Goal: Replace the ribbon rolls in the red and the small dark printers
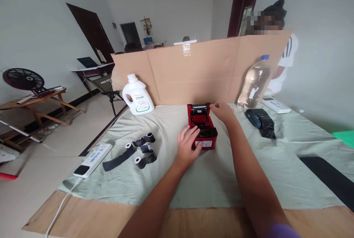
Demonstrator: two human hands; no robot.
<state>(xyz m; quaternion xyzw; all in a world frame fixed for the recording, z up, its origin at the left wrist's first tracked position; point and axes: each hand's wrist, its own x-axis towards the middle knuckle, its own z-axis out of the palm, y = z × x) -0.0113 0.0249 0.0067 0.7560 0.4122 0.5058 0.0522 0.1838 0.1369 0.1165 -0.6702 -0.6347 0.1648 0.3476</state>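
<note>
A small red and black device stands on the green cloth in the middle, its lid raised upright at the back. My left hand rests with spread fingers against the device's left front side. At the lid's upper right edge is my right hand, its fingers closed on the edge. To the left, several small black rolls with white cores lie on the cloth, one with a loose dark strip trailing from it.
A white jug and a large clear bottle stand before a cardboard screen. A power strip lies left. On the right are a dark roll, a white box and a black slab. A person stands behind.
</note>
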